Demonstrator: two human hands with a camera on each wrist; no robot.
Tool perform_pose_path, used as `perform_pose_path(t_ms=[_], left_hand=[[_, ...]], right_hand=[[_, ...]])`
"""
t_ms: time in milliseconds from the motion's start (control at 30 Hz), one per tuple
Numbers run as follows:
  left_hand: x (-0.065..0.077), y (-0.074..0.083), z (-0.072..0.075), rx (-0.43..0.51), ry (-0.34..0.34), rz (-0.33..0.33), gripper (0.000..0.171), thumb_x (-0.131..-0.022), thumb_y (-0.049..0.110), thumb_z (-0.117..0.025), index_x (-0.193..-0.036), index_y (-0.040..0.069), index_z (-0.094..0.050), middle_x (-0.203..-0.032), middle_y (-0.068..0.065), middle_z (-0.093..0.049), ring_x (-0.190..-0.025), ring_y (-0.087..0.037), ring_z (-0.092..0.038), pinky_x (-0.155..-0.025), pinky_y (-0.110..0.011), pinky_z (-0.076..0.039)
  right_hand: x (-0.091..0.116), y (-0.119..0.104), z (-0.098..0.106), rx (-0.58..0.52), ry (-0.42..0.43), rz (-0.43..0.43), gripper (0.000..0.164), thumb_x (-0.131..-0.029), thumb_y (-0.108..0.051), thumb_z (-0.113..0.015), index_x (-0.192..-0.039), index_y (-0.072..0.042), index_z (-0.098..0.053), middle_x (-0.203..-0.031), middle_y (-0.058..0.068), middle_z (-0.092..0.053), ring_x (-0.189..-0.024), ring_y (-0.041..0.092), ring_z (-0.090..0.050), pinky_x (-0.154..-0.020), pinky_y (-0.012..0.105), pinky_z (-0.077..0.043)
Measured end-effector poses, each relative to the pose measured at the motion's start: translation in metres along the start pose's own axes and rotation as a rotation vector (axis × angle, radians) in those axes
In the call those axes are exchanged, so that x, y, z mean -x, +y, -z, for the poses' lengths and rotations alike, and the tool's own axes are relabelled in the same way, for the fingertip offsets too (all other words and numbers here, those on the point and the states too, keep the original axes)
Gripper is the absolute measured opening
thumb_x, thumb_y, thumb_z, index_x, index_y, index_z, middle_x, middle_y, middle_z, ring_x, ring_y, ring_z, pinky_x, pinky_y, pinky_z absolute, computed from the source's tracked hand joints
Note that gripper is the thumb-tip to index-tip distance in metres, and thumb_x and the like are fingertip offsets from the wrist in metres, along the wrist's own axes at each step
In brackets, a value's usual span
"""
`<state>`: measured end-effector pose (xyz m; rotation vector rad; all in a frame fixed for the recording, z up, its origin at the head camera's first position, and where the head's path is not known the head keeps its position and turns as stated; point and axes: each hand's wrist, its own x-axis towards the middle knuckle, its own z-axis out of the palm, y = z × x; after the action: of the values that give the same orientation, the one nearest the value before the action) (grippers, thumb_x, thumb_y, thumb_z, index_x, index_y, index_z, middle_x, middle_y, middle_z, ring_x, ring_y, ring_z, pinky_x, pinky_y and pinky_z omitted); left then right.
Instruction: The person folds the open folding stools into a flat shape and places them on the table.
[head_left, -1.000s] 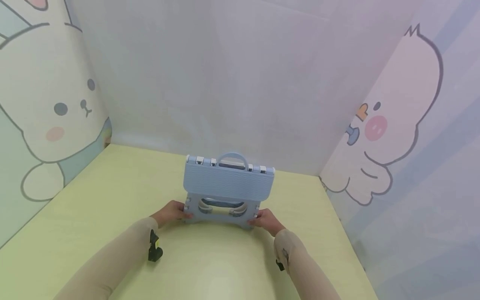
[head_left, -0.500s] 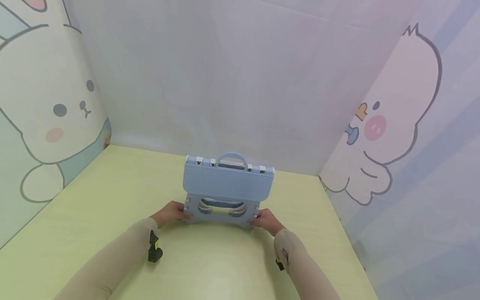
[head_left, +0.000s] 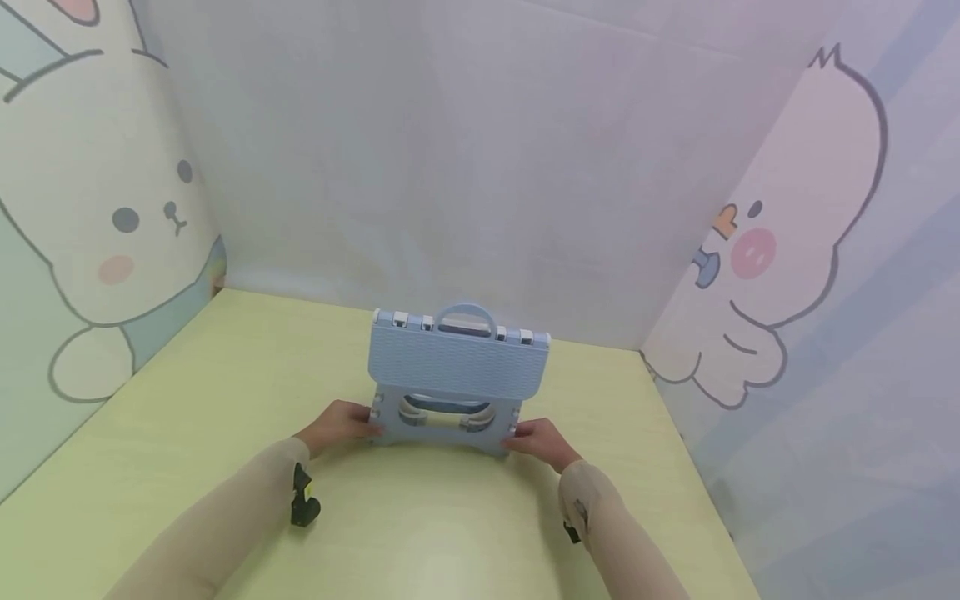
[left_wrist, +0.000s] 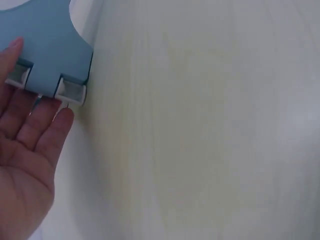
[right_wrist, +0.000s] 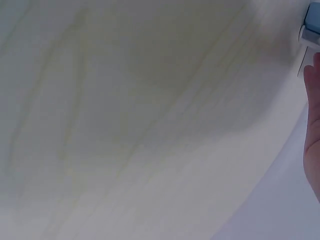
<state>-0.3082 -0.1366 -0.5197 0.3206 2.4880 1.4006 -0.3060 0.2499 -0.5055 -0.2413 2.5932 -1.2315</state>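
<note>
A light-blue folding step stool (head_left: pixel 457 362) stands on the yellow table, a textured panel hanging in front at the top and a carry loop (head_left: pixel 467 315) above. Below, its leg panel has a wide cut-out with a curved handle (head_left: pixel 446 415). My left hand (head_left: pixel 339 427) holds the leg panel's left edge, thumb on the front face. In the left wrist view, its other fingers (left_wrist: pixel 37 127) lie along the hinged edge of the panel. At the right edge, my right hand (head_left: pixel 542 442) pinches the leg panel likewise; the right wrist view shows only a strip of that hand.
The yellow tabletop (head_left: pixel 435 517) spreads around the stool. A pale curtain-like wall (head_left: pixel 465 167) rises behind it, with printed cartoon animals on the left and right walls. A black strap piece (head_left: pixel 303 497) hangs at the left cuff, another (head_left: pixel 572 532) at the right.
Both wrists have shifted slightly outward, and the thumbs have drawn back a little toward the stool's edges. The stool itself looks unmoved; the head view has shifted slightly.
</note>
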Motion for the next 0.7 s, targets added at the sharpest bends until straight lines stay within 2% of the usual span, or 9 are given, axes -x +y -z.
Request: perform_pose_path(t_ms=[133,233,333,400,533,600,700], left_hand=[[0.006,-0.006,0.006,-0.081,0.051,-0.028,0.044,-0.084,0.02,-0.073,-0.117,-0.007,-0.063,-0.115,-0.023,-0.065,-0.113,-0.041,-0.056,-0.096,-0.053,-0.043],[0.007,-0.007,0.008,-0.11,0.074,-0.064,0.046,-0.084,0.019,-0.072,-0.119,-0.009,-0.061,-0.114,-0.024,-0.065,-0.11,-0.041,-0.058,-0.095,-0.054,-0.044],[0.007,-0.007,0.008,-0.123,0.081,-0.078,0.053,-0.086,0.019,-0.071,-0.127,-0.01,-0.054,-0.119,-0.026,-0.061,-0.108,-0.04,-0.06,-0.094,-0.053,-0.045],[0.006,-0.008,0.006,-0.124,0.078,-0.077,0.06,-0.086,0.018,-0.071,-0.133,-0.011,-0.047,-0.127,-0.028,-0.056,-0.112,-0.042,-0.057,-0.096,-0.053,-0.044],[0.001,-0.009,0.004,-0.102,0.041,-0.089,0.068,-0.087,0.016,-0.069,-0.141,-0.008,-0.037,-0.139,-0.029,-0.043,-0.125,-0.048,-0.043,-0.102,-0.057,-0.036],[-0.002,-0.01,0.004,-0.083,0.022,-0.107,0.07,-0.086,0.016,-0.069,-0.142,-0.008,-0.035,-0.141,-0.029,-0.041,-0.129,-0.049,-0.038,-0.104,-0.059,-0.032],[-0.004,-0.01,0.006,-0.057,0.01,-0.115,0.071,-0.084,0.016,-0.07,-0.143,-0.006,-0.037,-0.14,-0.028,-0.042,-0.13,-0.048,-0.036,-0.105,-0.06,-0.03]], right_hand=[[0.005,0.004,0.007,0.012,0.024,-0.011,0.045,-0.082,-0.019,-0.075,-0.12,0.002,-0.064,-0.11,0.016,-0.069,-0.102,0.029,-0.065,-0.088,0.044,-0.051],[0.005,0.005,0.008,-0.059,0.009,0.013,0.054,-0.084,-0.011,-0.072,-0.132,0.005,-0.052,-0.125,0.022,-0.059,-0.109,0.036,-0.061,-0.094,0.048,-0.047],[0.002,0.004,0.006,-0.126,-0.027,0.045,0.062,-0.085,-0.007,-0.071,-0.14,0.002,-0.044,-0.138,0.022,-0.048,-0.119,0.04,-0.053,-0.1,0.05,-0.042],[0.0,0.003,0.003,-0.148,-0.033,0.06,0.064,-0.083,-0.003,-0.071,-0.141,0.001,-0.044,-0.14,0.022,-0.046,-0.123,0.041,-0.049,-0.102,0.05,-0.039],[-0.004,0.001,0.0,-0.154,-0.021,0.059,0.062,-0.08,0.003,-0.071,-0.137,0.003,-0.048,-0.138,0.021,-0.049,-0.125,0.042,-0.046,-0.104,0.051,-0.037],[-0.005,0.001,0.0,-0.157,-0.018,0.052,0.061,-0.08,0.004,-0.071,-0.136,0.003,-0.049,-0.137,0.022,-0.05,-0.125,0.042,-0.047,-0.103,0.051,-0.037],[-0.006,0.0,-0.001,-0.156,-0.019,0.046,0.06,-0.08,0.003,-0.07,-0.136,0.004,-0.049,-0.137,0.022,-0.049,-0.125,0.042,-0.047,-0.103,0.05,-0.037]])
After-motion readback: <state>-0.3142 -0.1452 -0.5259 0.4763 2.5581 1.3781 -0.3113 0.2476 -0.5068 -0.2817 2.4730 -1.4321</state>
